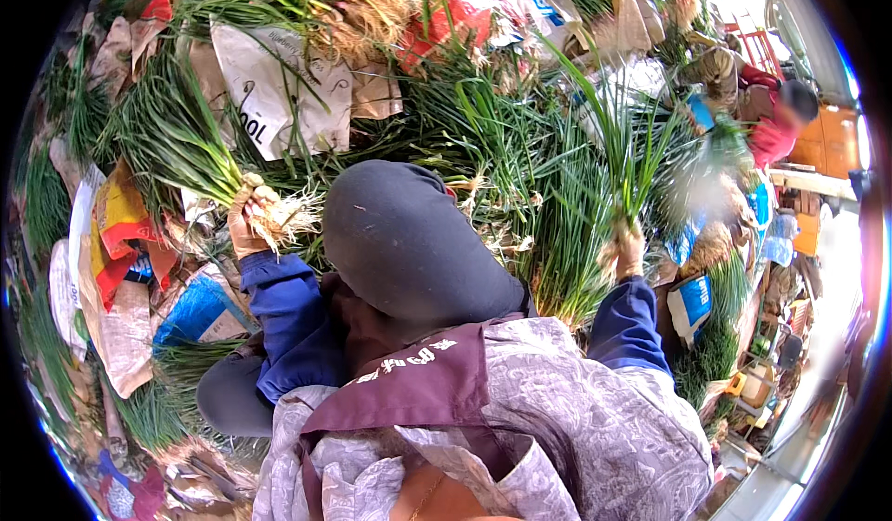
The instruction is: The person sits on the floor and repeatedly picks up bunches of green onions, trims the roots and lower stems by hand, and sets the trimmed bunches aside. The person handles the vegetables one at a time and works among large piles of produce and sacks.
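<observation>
My left hand (243, 231) is closed round the root end of a thick bunch of green onions (190, 154). Pale bulbs and stringy roots (279, 216) stick out past its fingers, while the leaves fan toward the upper left. On the right, my right hand (629, 248) grips a smaller bunch of green onions (635, 172) near the base, its long leaves pointing up and away. Between the hands and beyond my dark-trousered knee (409, 233) lies a broad heap of loose green onions (492, 140). That knee covers part of the heap.
Paper sacks (288, 89) and a red bag (460, 10) lie among more onions at the far side. Printed sacks (116, 279) crowd the left. Another person in red (776, 117) sits at the upper right, near orange crates (827, 140). Blue-and-white bags (689, 307) lie beyond my right arm.
</observation>
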Available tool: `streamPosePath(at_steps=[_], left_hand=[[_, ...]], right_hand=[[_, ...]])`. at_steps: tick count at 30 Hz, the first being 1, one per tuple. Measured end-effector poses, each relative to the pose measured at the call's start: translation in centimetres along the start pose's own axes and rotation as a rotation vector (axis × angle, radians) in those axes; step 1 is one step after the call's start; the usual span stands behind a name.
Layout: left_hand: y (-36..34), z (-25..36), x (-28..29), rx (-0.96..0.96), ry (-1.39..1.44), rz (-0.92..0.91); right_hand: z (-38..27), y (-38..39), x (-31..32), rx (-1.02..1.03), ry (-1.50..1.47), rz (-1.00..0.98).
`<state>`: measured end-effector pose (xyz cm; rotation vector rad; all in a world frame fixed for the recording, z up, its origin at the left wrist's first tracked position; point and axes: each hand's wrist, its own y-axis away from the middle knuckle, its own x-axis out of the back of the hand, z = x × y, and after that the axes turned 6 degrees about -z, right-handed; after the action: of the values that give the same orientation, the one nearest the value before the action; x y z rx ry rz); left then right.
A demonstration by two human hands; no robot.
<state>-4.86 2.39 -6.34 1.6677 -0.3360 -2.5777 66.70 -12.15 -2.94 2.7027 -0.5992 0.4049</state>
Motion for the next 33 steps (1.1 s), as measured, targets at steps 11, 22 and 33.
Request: streamPosePath(at_steps=[11, 22, 33], left_hand=[[1.7, 0.8, -3.7, -0.071, -0.263, 0.248], [-4.1, 2.8, -6.1, -0.08, -0.281, 0.087], [-6.1, -2.5, -6.3, -0.007, -0.265, 0.137]], right_hand=[[19.1, 10.4, 5.6, -0.764, 1.342, -0.615], [-14.8, -9.8, -31.9, 0.734, 0.892, -0.428], [-27.9, -5.1, -50.7, 0.789, 0.41, -0.424]])
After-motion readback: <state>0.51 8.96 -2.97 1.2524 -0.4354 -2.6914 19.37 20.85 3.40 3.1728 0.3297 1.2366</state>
